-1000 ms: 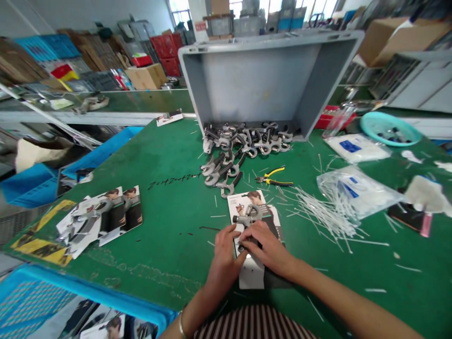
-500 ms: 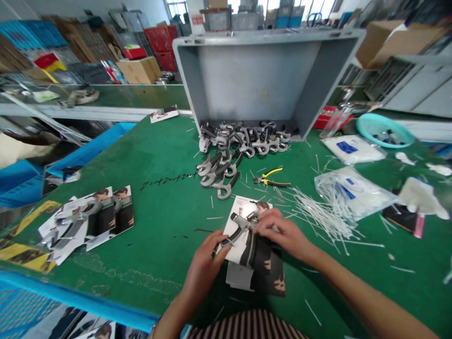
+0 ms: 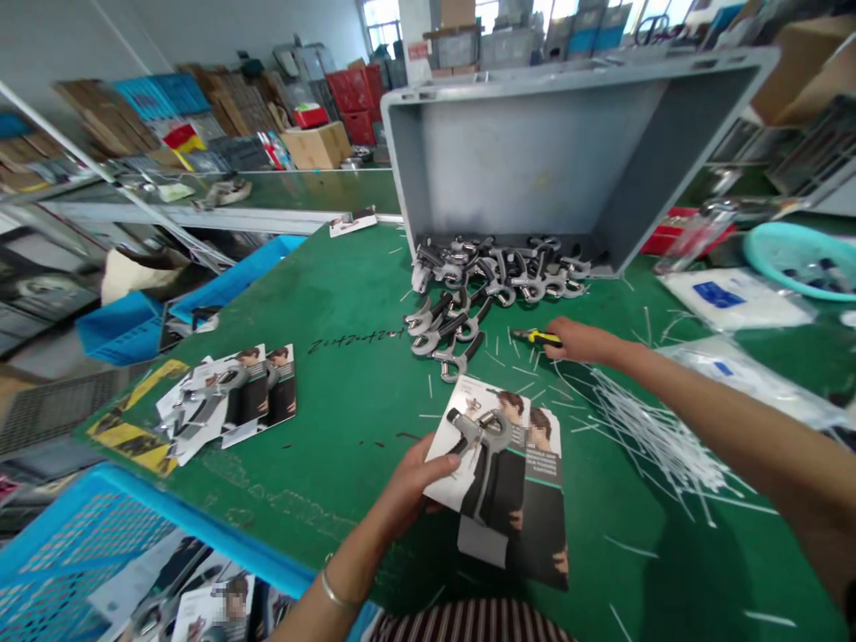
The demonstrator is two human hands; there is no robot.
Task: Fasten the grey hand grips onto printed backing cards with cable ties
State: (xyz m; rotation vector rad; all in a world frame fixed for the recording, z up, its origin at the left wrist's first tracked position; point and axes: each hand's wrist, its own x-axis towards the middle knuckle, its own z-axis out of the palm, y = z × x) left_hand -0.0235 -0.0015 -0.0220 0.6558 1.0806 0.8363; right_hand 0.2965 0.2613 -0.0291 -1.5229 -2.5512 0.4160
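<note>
"While the left hand [image 3: 413,481] pinches the carded hand grip [image 3: 478,435] by its left edge, where do I see the pliers [image 3: 540,338]?"

"Beyond it, rightward, long axis crosswise, jaws leftward, handles clasped by the right hand [image 3: 572,341], the nearer one."

"Changed on my screen?"

"The right hand has left the carded hand grip; half a second ago, the pliers lay untouched."

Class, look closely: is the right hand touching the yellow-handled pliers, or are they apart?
Touching. The head view shows the right hand gripping the yellow-handled pliers, which disappear into its grasp at the handle end.
</note>
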